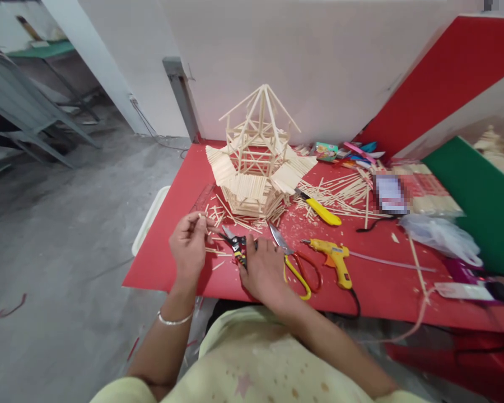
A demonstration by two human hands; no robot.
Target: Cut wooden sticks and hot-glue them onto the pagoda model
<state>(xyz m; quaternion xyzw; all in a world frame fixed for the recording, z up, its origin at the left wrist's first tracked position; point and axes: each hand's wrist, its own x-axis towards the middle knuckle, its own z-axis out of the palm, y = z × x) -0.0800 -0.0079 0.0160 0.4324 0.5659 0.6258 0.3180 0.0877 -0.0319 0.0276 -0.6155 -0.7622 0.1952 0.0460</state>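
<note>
My left hand (190, 246) is raised a little over the red table (159, 263), its fingertips pinched on a short wooden stick (201, 215). My right hand (261, 270) lies on the table, closed on the handles of small black-and-yellow cutters (235, 244) whose blades point left toward the left hand. Behind both hands stands a model house (258, 159) built from wooden sticks, with a peaked frame roof.
Yellow-handled scissors (296, 263), a yellow glue gun (335, 258) with its cord and a yellow utility knife (319, 209) lie right of my hands. Loose sticks (344, 193) litter the table. A plastic bag (439, 234) and coloured packets (353, 152) sit farther right. A white wall stands behind.
</note>
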